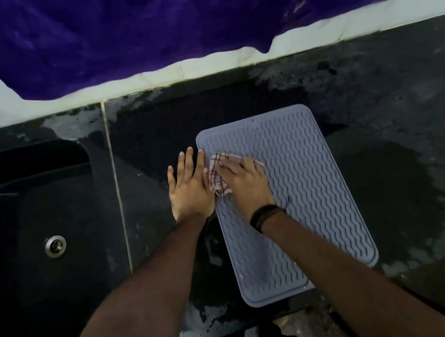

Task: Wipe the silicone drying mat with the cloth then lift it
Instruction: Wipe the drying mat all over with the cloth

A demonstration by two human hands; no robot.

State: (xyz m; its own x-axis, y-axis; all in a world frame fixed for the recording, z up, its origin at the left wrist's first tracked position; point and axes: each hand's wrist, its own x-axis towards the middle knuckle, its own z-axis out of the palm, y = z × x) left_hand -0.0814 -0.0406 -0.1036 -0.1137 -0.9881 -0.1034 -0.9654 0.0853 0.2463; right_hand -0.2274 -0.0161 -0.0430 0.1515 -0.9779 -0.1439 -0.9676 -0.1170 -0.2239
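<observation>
Wet black stone counter (pixel 384 145) under grey mat (pixel 303 185), sink (pixel 37 223) leftward.

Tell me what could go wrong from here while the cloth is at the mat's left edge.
The mat overhangs the wet counter's front edge; hard strokes from the right hand on the cloth might slide it off. The left hand lies flat beside the mat, barely pinning it. The sink sits close left, so a slip could drop the cloth in.
</observation>
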